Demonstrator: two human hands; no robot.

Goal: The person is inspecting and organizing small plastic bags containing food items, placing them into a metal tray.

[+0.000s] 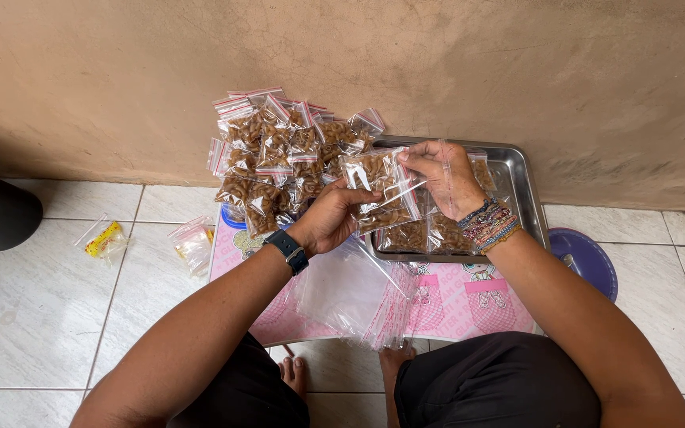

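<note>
Tiled floor, low pink table: both my hands pinch one small clear zip bag of brown snacks (380, 189).
My left hand (328, 218) supports it beneath while my right hand (445, 176) closes fingertips on its top edge, above the steel tray (517, 186) at the table's far right corner; filled bags (279, 150) pile at the far left corner, empty bags (358, 293) near me.

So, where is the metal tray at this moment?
In the head view the metal tray lies right of centre on the pink table, against the wall, behind the right hand and beside the pile of filled bags on its left.

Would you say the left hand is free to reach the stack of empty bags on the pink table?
Probably not at once: the left hand is gripping the filled bag, though the empty bags lie uncovered just below it.
</note>
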